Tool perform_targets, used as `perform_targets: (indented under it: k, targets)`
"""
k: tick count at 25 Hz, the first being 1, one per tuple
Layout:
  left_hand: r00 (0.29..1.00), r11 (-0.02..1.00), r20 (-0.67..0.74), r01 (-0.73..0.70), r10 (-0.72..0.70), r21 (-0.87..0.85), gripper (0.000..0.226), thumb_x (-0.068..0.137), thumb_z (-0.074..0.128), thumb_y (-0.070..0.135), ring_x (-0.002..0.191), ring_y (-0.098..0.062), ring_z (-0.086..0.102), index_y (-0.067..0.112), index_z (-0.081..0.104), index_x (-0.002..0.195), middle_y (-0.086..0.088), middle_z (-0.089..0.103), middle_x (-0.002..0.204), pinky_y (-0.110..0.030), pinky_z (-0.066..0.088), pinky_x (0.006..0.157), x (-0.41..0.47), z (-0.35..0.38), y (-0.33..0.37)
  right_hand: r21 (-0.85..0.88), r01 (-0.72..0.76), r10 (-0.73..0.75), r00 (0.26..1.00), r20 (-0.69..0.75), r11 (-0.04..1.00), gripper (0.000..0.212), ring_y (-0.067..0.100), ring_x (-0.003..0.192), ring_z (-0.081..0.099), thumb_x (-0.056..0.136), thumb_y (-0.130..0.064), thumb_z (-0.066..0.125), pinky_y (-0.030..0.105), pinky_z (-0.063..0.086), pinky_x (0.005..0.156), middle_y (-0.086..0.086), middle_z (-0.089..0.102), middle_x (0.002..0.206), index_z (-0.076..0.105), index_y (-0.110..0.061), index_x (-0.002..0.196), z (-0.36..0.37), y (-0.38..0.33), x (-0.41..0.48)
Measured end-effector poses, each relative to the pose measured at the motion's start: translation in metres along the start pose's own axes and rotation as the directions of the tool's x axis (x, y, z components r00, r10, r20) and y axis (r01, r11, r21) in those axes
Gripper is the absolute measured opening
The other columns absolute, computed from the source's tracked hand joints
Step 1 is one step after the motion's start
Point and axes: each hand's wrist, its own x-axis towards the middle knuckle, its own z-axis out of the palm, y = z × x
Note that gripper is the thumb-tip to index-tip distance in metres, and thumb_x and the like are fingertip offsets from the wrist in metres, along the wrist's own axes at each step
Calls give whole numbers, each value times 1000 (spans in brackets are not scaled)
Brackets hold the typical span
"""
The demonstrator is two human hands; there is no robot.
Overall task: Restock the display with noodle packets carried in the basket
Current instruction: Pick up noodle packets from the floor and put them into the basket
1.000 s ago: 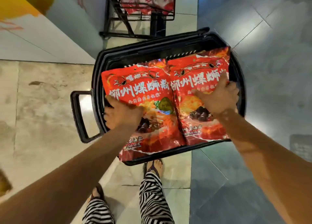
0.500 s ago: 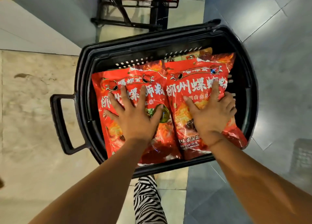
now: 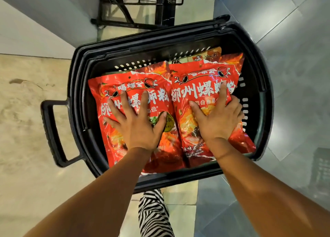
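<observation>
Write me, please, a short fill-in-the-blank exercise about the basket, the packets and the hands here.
1. The basket is ____ in colour.
2. Its side handle sticks out towards the person's ____.
3. The left hand rests on the left packet, the right hand on the right packet; both packets are ____.
Missing words: black; left; red.

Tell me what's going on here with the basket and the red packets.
A person stands over a black basket on the floor, pressing flat hands on two red noodle packets lying side by side inside. The left hand rests on the left packet, the right hand on the right packet. Neither is gripped or lifted yet. A wire display rack stands just beyond.
</observation>
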Motion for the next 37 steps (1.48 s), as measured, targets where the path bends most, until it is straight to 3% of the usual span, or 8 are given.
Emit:
perform_targets:
  k: [3,6,10,14,18,23,31,37]
  targets:
    - [995,1000,98,17,-15,-17,75,86,27,80,148,-45,-11,44,21,152,-10,4,165,-71,-3,112,0,-25,-2,-37,3,-2,999,52,999,104,41,122,42,74,-89,29,54,30,103,26,44,133,19,-25,155,-20,-2,-2]
    - [968,998,248,-44,30,49,78,88,24,79,149,-41,-13,43,5,155,-10,-7,165,-59,-1,118,0,-61,-9,-138,52,-22,978,207,989,102,45,136,30,79,-85,35,59,22,110,31,31,146,9,-25,157,-52,-4,-4]
    - [963,987,250,-131,106,88,81,92,20,73,152,-32,-3,28,7,158,-13,-1,165,-48,2,122,-13,-117,-50,-205,109,-29,934,357,973,99,43,147,12,86,-73,42,56,13,117,29,15,158,8,-12,157,-103,-33,-23]
    - [980,994,197,14,-36,109,101,74,4,75,151,-35,7,20,16,158,-19,11,163,-50,8,120,-30,-162,-120,-162,341,-247,871,424,926,95,39,147,16,90,-68,43,48,16,121,25,19,158,15,-4,154,-126,-99,-53]
    - [959,969,175,195,-221,154,89,90,26,74,152,-34,3,19,9,158,-17,2,164,-49,8,120,-55,-193,-218,-173,598,-444,731,518,782,92,35,148,14,92,-67,39,43,15,120,21,15,160,8,-9,156,-123,-182,-103]
    - [902,921,189,374,-388,108,90,91,25,74,152,-33,-1,19,4,158,-16,-2,164,-48,9,122,-99,-201,-332,-167,721,-552,638,537,672,93,34,147,18,90,-68,44,42,18,118,18,20,159,14,-9,155,-94,-280,-188]
    - [739,786,309,615,-599,54,88,93,24,73,152,-31,-7,20,-2,158,-15,-8,164,-47,3,122,-192,-215,-574,-169,866,-563,442,698,471,94,32,147,16,91,-72,35,42,18,118,17,18,160,9,-10,156,-15,-436,-386]
    - [557,589,299,808,-775,24,88,92,26,73,152,-32,-1,19,2,158,-15,-2,165,-47,7,122,-275,-246,-765,-86,964,-630,232,741,253,91,34,143,24,90,-71,38,42,22,114,18,26,156,18,-9,154,33,-578,-548]
